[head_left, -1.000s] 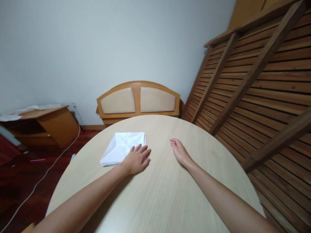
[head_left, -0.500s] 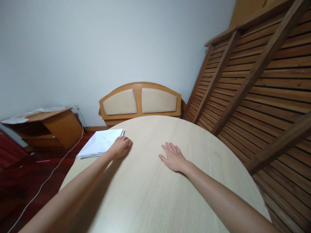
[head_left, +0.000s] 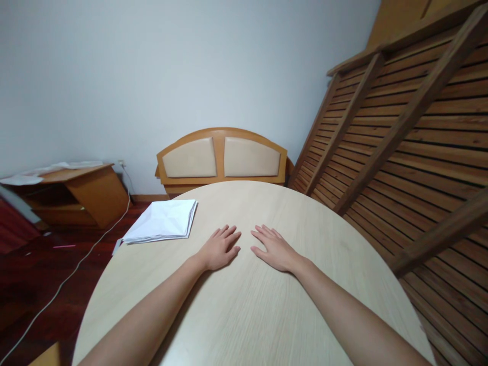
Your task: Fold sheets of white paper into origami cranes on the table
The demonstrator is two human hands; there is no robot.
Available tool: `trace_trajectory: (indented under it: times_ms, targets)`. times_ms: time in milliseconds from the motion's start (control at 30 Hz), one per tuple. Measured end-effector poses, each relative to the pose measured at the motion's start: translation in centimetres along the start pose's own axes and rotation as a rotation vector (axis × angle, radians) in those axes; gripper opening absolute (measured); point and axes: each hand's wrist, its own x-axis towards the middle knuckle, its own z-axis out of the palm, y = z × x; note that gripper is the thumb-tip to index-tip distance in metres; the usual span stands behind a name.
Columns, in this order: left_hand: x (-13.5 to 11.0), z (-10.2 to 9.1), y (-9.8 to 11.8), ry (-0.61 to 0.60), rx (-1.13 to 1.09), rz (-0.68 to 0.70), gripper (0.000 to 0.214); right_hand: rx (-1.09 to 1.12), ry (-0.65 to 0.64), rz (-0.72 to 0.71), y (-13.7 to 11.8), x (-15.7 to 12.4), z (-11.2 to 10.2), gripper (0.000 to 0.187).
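Note:
My left hand [head_left: 220, 249] lies flat and open, palm down, on the round light-wood table [head_left: 267, 305]. My right hand [head_left: 273, 248] rests the same way just to its right, fingers stretched out. Neither hand holds anything. A stack of white folded paper [head_left: 162, 221] sits at the table's far left edge, its left corner hanging over the rim, a short way left of my left hand.
A wooden headboard with two beige pads [head_left: 221, 157] leans against the white wall behind the table. A slatted wooden bed frame [head_left: 412, 132] stands tilted on the right. On the left are a low wooden cabinet [head_left: 76, 195] and a white cable [head_left: 61, 290] on the dark red floor.
My left hand pushed the paper stack to the table's left edge, let go, and came back to the middle. My right hand turned palm down and now lies flat.

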Motion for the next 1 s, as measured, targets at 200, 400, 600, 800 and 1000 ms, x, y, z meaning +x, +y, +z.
trace_trajectory:
  times_ms: [200,400,600,800,1000]
  targets:
    - [0.1,0.0,0.3,0.008,-0.012,-0.016,0.055,-0.013,-0.012,0.014,-0.5,0.1,-0.1,0.067]
    - [-0.1,-0.1,0.4,0.022,-0.015,-0.009,0.054,-0.032,-0.009,0.008,-0.5,0.1,-0.1,0.066]
    - [0.0,-0.7,-0.1,0.131,0.061,-0.070,0.046,-0.026,-0.019,0.005,-0.4,0.1,-0.1,0.066]
    - [-0.9,-3.7,-3.7,0.409,0.235,-0.446,0.050,-0.008,-0.016,-0.004,0.0,0.2,0.2,0.067]
    - [-3.2,-4.9,-8.5,0.383,0.328,-0.804,0.063,-0.009,-0.009,-0.004,0.1,0.2,0.4,0.066]
